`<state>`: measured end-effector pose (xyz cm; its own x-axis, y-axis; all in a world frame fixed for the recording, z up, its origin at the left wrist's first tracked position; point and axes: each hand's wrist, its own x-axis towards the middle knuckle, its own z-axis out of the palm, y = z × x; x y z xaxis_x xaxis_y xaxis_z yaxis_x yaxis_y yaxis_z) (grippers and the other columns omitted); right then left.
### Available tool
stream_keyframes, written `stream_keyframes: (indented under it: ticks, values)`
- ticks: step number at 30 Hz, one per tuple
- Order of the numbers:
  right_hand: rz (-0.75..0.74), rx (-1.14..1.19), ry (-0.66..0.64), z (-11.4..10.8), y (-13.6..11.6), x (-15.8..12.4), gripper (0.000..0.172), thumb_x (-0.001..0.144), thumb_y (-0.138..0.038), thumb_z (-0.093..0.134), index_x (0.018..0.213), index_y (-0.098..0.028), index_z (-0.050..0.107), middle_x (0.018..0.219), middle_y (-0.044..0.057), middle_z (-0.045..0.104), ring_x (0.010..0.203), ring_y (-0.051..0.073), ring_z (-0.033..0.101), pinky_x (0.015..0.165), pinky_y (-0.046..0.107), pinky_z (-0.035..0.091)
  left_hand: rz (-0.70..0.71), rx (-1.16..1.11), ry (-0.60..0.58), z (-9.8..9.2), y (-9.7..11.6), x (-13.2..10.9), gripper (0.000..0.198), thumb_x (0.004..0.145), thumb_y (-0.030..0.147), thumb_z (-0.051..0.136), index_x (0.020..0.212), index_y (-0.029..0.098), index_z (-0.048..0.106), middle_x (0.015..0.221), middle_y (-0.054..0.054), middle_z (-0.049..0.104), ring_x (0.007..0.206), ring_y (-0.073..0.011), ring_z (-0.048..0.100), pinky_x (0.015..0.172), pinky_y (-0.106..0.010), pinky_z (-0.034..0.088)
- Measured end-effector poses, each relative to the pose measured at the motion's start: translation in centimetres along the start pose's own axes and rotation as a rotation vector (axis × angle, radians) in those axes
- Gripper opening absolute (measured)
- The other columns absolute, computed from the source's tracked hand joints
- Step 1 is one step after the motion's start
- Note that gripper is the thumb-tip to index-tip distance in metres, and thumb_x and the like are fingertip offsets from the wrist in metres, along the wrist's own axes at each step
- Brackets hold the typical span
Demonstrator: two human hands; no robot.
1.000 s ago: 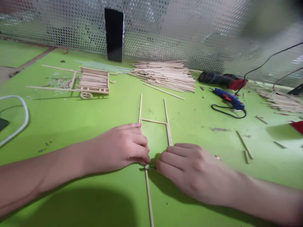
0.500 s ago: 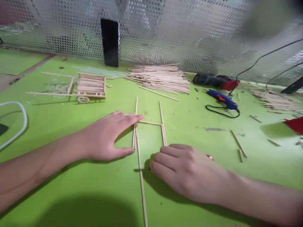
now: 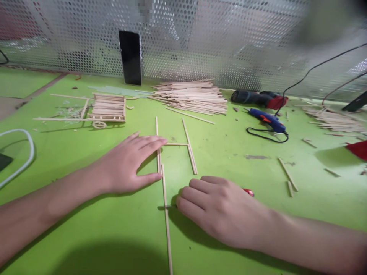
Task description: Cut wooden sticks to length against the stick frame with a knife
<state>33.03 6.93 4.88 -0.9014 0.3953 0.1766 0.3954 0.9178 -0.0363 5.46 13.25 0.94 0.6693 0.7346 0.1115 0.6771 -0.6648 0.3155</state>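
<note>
My left hand lies flat with fingers stretched out, its fingertips and thumb against the left rail of a small H-shaped frame of thin wooden sticks on the green table. A long loose stick runs from the frame toward me. My right hand is curled, knuckles up, around a red-handled tool whose thin metal tip touches the long stick.
A pile of sticks lies at the back by a black phone leaning on the perforated metal wall. A small stick cart stands left. A blue glue gun with cable lies right, with loose sticks and a white cable.
My left hand opened from a pinch at the stick joint and spread flat beside the frame's left rail. The right hand stayed on the tool at the long stick.
</note>
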Motion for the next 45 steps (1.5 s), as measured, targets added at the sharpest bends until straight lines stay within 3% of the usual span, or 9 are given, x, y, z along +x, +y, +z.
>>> stream_keyframes:
  ticks: [10, 20, 25, 34, 45]
  values:
    - [0.008, 0.017, 0.008, 0.0, 0.0, -0.1, 0.016, 0.105, -0.015, 0.055, 0.089, -0.018, 0.058, 0.082, -0.002, 0.057, 0.069, 0.017, 0.042, 0.061, 0.035, 0.03, -0.06, -0.014, -0.031, -0.5, 0.3, 0.4, 0.075, 0.107, 0.072, 0.043, 0.166, 0.027, 0.042, 0.168, -0.009, 0.049, 0.153, -0.0373, 0.05, 0.131, -0.07, 0.031]
    - [0.011, 0.066, 0.012, 0.5, 0.0, -0.3, 0.015, 0.103, -0.013, 0.055, 0.089, -0.019, 0.057, 0.081, -0.002, 0.057, 0.069, 0.018, 0.04, 0.061, 0.036, 0.029, 0.029, -0.017, 0.071, -0.1, -0.4, 0.0, 0.055, 0.111, 0.056, 0.048, 0.162, 0.035, 0.049, 0.16, -0.005, 0.059, 0.144, -0.0347, 0.06, 0.126, -0.066, 0.043]
    - [0.007, 0.069, 0.005, 0.3, -0.1, -0.2, 0.013, 0.101, -0.013, 0.057, 0.09, -0.019, 0.056, 0.082, -0.001, 0.059, 0.069, 0.018, 0.042, 0.06, 0.036, 0.028, 0.089, -0.024, 0.126, -0.4, -0.2, -0.7, 0.047, 0.11, 0.043, 0.055, 0.156, 0.033, 0.056, 0.152, -0.005, 0.066, 0.138, -0.0282, 0.064, 0.131, -0.056, 0.04]
    - [0.002, 0.049, -0.019, 0.2, 0.1, -0.5, 0.011, 0.1, -0.015, 0.06, 0.091, -0.02, 0.056, 0.083, 0.0, 0.062, 0.069, 0.018, 0.045, 0.06, 0.036, 0.029, 0.137, 0.016, 0.148, -0.9, 0.6, -1.4, 0.042, 0.11, 0.028, 0.052, 0.152, 0.028, 0.057, 0.148, -0.007, 0.069, 0.133, -0.0263, 0.066, 0.131, -0.057, 0.037]
    - [0.022, 0.059, -0.025, 0.2, 0.4, -0.8, 0.01, 0.1, -0.015, 0.062, 0.092, -0.019, 0.057, 0.084, -0.001, 0.06, 0.069, 0.017, 0.045, 0.059, 0.036, 0.029, 0.182, 0.014, 0.137, -0.8, 0.5, -1.3, 0.04, 0.109, 0.021, 0.054, 0.147, 0.029, 0.061, 0.145, -0.004, 0.07, 0.132, -0.0217, 0.066, 0.133, -0.048, 0.032]
